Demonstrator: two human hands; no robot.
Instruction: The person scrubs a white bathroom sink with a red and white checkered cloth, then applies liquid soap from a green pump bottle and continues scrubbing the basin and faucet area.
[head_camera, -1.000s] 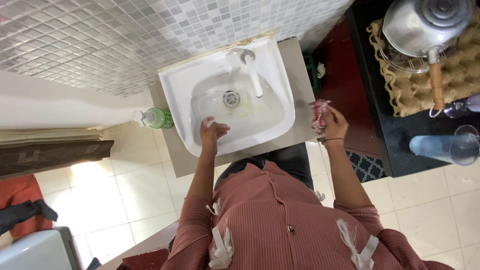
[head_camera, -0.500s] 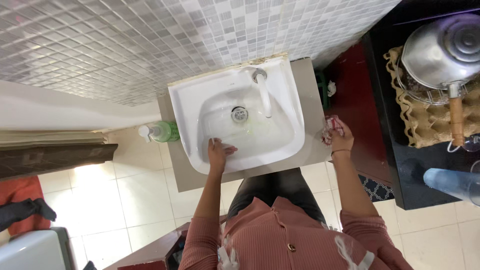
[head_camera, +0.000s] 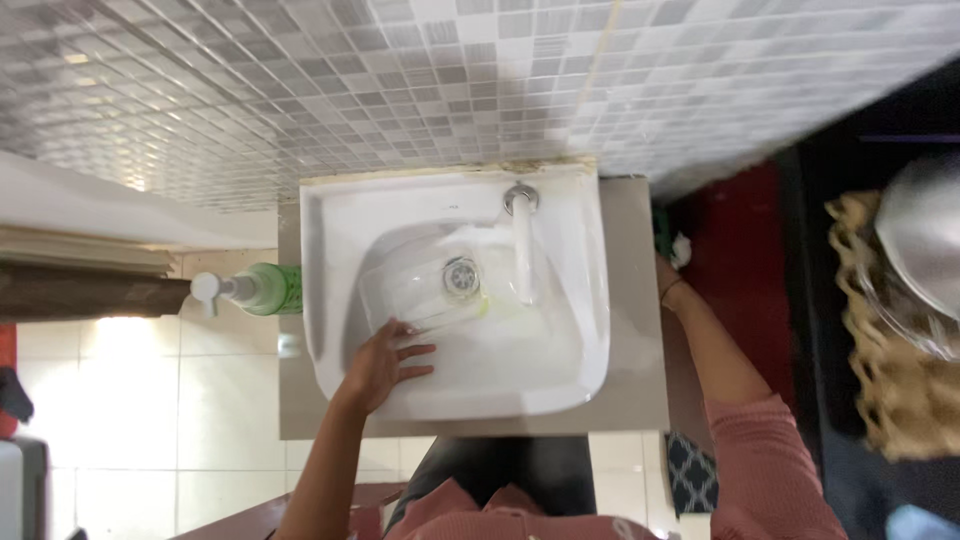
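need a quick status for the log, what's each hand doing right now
Left hand: open, fingers spread flat inside the white sink, holding nothing.
Right hand: mostly hidden beyond the counter edge; cannot tell.

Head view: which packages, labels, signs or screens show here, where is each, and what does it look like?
Soap bottle: on the counter left of the sink, lying sideways in view; green body, white pump, label too blurred to make out.
Egg tray: on the dark counter at far right; tan, moulded cardboard.
No signs or screens.

A soap bottle (head_camera: 258, 289) stands left of the sink (head_camera: 340, 215); a tap (head_camera: 522, 240) overhangs its basin.
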